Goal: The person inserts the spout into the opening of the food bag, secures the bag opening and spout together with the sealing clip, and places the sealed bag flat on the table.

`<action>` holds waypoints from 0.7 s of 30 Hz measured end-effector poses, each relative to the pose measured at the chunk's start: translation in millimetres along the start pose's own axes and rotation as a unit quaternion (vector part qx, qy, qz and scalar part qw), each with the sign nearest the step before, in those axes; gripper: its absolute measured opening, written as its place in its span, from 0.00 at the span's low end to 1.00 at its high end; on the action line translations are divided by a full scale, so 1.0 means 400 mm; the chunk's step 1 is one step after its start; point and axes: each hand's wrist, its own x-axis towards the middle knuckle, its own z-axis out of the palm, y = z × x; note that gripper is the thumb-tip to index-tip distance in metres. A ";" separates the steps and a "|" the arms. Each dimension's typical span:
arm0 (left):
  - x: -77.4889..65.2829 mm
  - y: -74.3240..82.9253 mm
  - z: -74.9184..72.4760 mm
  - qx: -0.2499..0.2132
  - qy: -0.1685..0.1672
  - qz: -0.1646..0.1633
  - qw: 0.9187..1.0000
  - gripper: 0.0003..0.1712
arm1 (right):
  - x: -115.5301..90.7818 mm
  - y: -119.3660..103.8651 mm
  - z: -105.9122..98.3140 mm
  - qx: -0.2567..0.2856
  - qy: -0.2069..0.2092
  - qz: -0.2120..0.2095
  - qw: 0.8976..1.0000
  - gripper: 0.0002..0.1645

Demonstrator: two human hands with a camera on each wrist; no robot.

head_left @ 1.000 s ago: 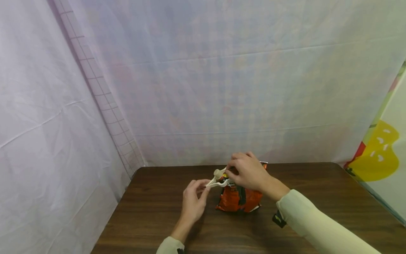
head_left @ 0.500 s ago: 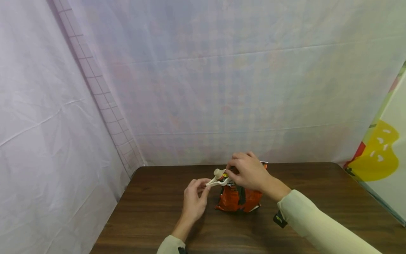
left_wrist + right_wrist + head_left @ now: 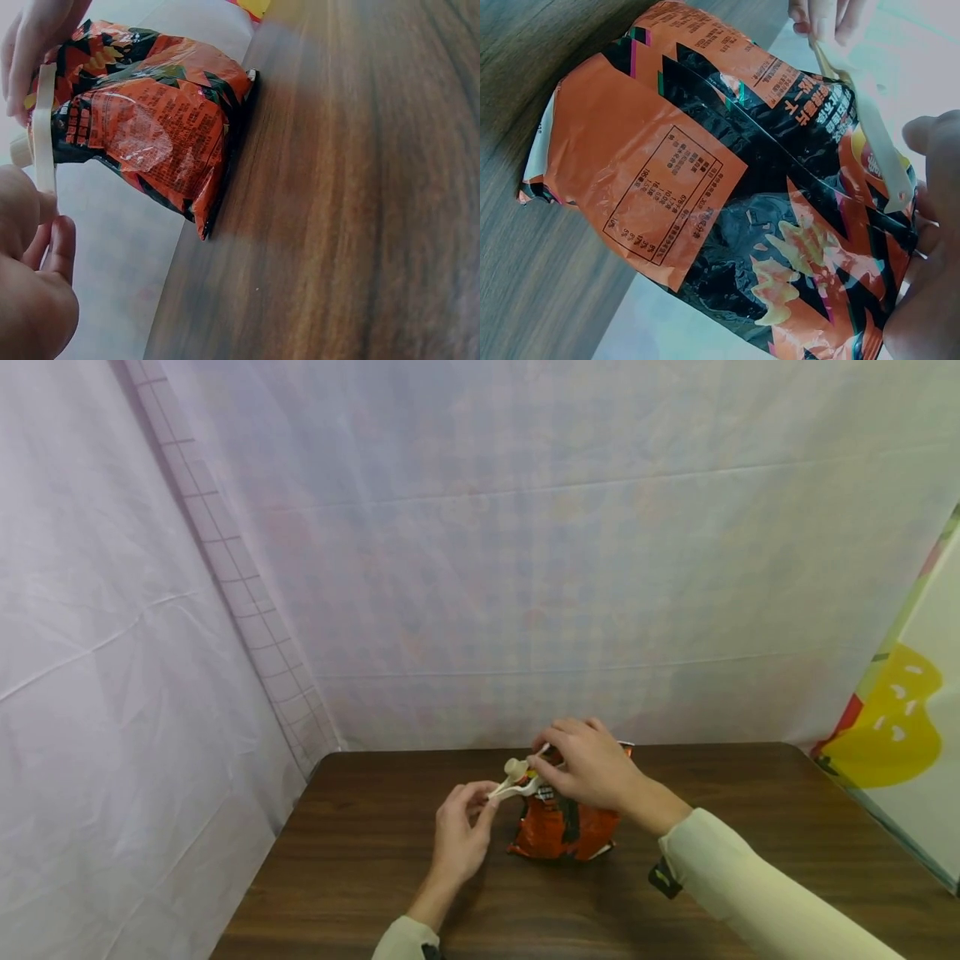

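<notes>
An orange and black chip bag stands on the table, its printed back toward me. A cream sealing clip with a round capped spout spans the bag's upper part, its two arms spread apart with the bag top between them. My left hand pinches the clip's joined end between thumb and fingers. At the bag's top, my right hand grips the bag near the clip's free ends; in the right wrist view the thumb is on the near side and fingers are partly hidden behind the bag.
The brown wooden table ends at a pale sheet hung behind it. Another white sheet hangs at the left. A printed yellow shape shows on the right side.
The right hand's fingers have shifted slightly at the bag top, and a clip arm's tip now shows beside them. The left hand has kept its pinch, almost still.
</notes>
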 end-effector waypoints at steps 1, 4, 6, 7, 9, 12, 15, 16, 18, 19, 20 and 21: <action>0.000 0.000 0.000 -0.004 0.000 -0.002 1.000 0.10 | 0.000 -0.001 0.000 0.003 0.000 0.001 1.000 0.14; -0.001 -0.002 0.000 -0.018 -0.001 -0.006 1.000 0.10 | 0.000 -0.002 -0.002 0.011 0.002 0.005 1.000 0.15; -0.002 -0.005 0.000 -0.030 0.000 -0.008 1.000 0.10 | -0.001 -0.003 -0.002 0.014 0.003 0.007 1.000 0.15; -0.002 -0.006 -0.001 -0.036 0.001 -0.009 0.999 0.10 | -0.001 -0.003 -0.002 0.015 0.003 0.009 1.000 0.15; -0.003 -0.010 -0.002 -0.046 0.002 -0.012 0.999 0.10 | -0.003 -0.003 -0.003 0.015 0.004 0.010 1.000 0.15; -0.003 -0.013 -0.003 -0.059 0.005 -0.018 0.998 0.10 | -0.006 -0.001 -0.003 0.011 0.004 0.010 1.000 0.15; -0.003 -0.013 -0.004 -0.068 0.004 -0.022 0.997 0.10 | -0.009 0.001 -0.005 0.007 0.000 0.011 1.000 0.17; -0.003 -0.013 -0.004 -0.071 0.003 -0.022 0.997 0.10 | -0.009 0.001 -0.005 0.006 -0.002 0.012 1.000 0.18; -0.002 -0.012 -0.004 -0.078 0.001 -0.021 0.997 0.10 | -0.010 0.002 -0.008 0.004 -0.007 0.016 1.000 0.20; -0.002 -0.011 -0.004 -0.081 0.000 -0.021 0.996 0.10 | -0.010 0.003 -0.009 0.003 -0.010 0.019 1.000 0.22; -0.003 -0.010 -0.004 -0.084 -0.001 -0.022 0.996 0.10 | -0.010 0.003 -0.011 0.001 -0.014 0.021 1.000 0.23; -0.002 -0.010 -0.003 -0.086 -0.001 -0.023 0.996 0.10 | -0.010 0.004 -0.013 0.000 -0.019 0.022 1.000 0.25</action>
